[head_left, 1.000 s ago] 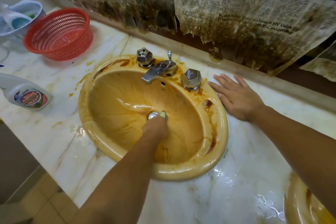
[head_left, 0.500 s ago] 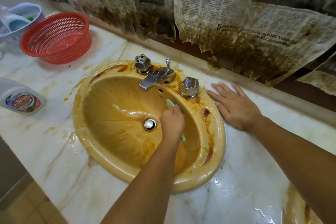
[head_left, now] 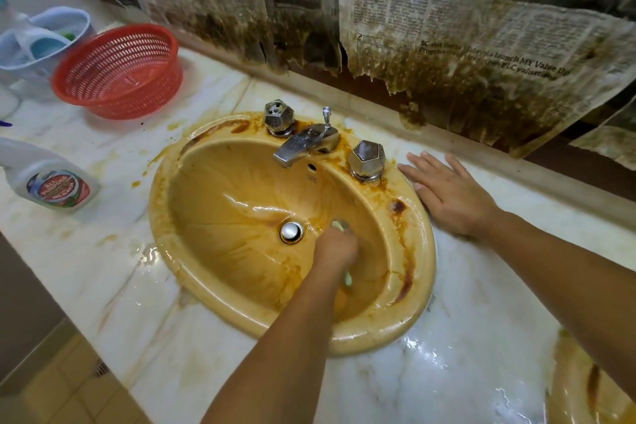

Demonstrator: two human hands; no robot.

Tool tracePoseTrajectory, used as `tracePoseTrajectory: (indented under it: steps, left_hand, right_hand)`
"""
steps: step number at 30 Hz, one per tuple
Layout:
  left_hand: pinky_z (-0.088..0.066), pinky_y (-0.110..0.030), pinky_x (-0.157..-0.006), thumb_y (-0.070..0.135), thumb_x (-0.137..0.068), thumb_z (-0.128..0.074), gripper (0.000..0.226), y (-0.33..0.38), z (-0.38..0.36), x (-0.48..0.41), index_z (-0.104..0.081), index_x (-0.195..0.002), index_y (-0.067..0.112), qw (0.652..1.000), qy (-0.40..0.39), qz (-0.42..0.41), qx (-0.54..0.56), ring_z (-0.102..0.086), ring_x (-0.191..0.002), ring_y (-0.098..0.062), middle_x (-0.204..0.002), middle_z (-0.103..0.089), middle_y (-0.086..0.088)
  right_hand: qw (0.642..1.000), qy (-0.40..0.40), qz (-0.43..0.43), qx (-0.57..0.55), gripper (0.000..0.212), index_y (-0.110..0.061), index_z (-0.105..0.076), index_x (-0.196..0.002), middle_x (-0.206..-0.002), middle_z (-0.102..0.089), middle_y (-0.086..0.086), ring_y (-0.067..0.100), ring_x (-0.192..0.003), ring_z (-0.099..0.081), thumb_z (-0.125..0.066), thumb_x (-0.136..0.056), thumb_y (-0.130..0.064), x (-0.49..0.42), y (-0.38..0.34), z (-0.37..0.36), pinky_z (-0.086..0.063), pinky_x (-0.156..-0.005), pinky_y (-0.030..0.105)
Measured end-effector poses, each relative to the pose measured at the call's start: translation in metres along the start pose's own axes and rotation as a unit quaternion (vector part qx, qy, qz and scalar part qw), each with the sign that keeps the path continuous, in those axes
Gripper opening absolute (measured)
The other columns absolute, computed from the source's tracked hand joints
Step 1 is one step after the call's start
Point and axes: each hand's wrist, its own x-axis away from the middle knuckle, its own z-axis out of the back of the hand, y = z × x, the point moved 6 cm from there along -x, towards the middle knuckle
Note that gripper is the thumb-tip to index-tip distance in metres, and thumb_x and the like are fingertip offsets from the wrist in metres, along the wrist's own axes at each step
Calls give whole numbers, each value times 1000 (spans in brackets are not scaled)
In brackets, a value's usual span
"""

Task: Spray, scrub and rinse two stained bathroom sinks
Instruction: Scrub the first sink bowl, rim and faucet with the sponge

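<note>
A yellow oval sink [head_left: 406,327] streaked with brown stains sits in the marble counter. My left hand [head_left: 335,248] is down in the basin just right of the metal drain [head_left: 291,231], gripping a pale green scrub brush [head_left: 340,225] whose ends poke out past my fist. My right hand [head_left: 447,196] lies flat, fingers spread, on the counter beside the sink's right rim, next to the right tap knob [head_left: 366,159]. The chrome faucet [head_left: 303,144] and left knob [head_left: 278,116] stand at the back. A second stained sink [head_left: 581,392] shows at the lower right corner.
A cleaner spray bottle [head_left: 51,182] lies on the counter at left. Behind it stand a red mesh basket [head_left: 118,70] and a blue-white basket [head_left: 41,45]. Stained newspaper [head_left: 430,27] covers the wall. The wet marble counter [head_left: 447,372] drops to floor tiles at lower left.
My left hand with the brush moved from the drain up toward the back wall under the faucet, then back down to the right of the drain. My right hand stayed flat on the counter.
</note>
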Motion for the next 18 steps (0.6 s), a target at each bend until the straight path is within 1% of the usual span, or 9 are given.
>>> tracePoseTrajectory:
  steps: [3,6,8,10,12,14,15,17,18]
  left_hand:
    - [-40,-31,-59,22,-102,-47,19,28,17,-11,-61,-97,10,990,45,-19,129,-57,-64,-28,-83,-63,-15]
    - [-42,-34,-63,33,-106,-42,35,48,30,-7,-62,-86,13,967,129,-89,201,-55,-67,-27,-71,-58,-5]
    - [-46,-37,-71,33,-108,-40,37,28,15,-6,-65,-94,9,981,113,-81,135,-61,-81,-31,-82,-64,-7]
    - [-49,-38,-76,27,-106,-43,34,-3,1,-17,-66,-110,3,995,70,-20,72,-66,-99,-39,-97,-68,-15]
    - [-50,-35,-72,22,-103,-46,34,-2,8,-32,-64,-122,0,993,65,6,95,-65,-107,-39,-99,-67,-16]
    - [-53,-31,-73,26,-105,-45,39,25,29,-42,-62,-128,-1,982,120,-32,143,-64,-88,-30,-95,-62,-10]
    - [-53,-28,-64,28,-106,-43,41,36,39,-43,-61,-127,-3,971,156,-59,171,-55,-76,-21,-87,-60,-6]
    - [-41,-27,-44,30,-109,-39,39,41,39,-34,-60,-114,-2,962,185,-83,183,-52,-62,-22,-71,-55,-3]
    - [-40,-29,-46,31,-110,-38,38,34,31,-29,-60,-106,0,970,172,-82,153,-56,-64,-25,-71,-57,-4]
  right_hand:
    - [997,-1,-12,-72,56,-34,-22,-163,-170,-15,-13,1,-156,0,-13,-109,-46,-14,-11,0,10,-127,37]
    - [996,-17,1,-87,55,-28,-15,-165,-170,-13,-12,-9,-150,4,-19,-112,-41,-34,-29,-2,16,-123,27]
    - [996,-26,14,-80,55,-27,-12,-165,-167,-9,-16,-13,-145,8,-20,-112,-40,-43,-31,-1,21,-118,19]
    - [997,-29,43,-65,54,-28,-12,-165,-168,-9,-15,-11,-147,8,-18,-112,-39,-50,-28,2,17,-122,24]
    - [995,-23,71,-61,55,-29,-13,-165,-170,-12,-12,-7,-152,5,-15,-111,-42,-54,-22,3,9,-126,30]
    - [994,-16,77,-69,59,-31,-16,-164,-170,-14,-13,-6,-154,2,-12,-107,-47,-57,-16,3,5,-127,30]
    - [994,-13,80,-71,61,-31,-17,-164,-170,-15,-13,-6,-154,1,-10,-106,-49,-58,-16,2,4,-127,30]
    - [994,-5,85,-68,62,-31,-20,-163,-169,-16,-13,-5,-154,0,-9,-105,-49,-59,-16,2,3,-128,30]
    - [994,-4,86,-68,62,-31,-20,-163,-169,-17,-13,-5,-154,-1,-9,-105,-49,-59,-16,3,2,-127,29]
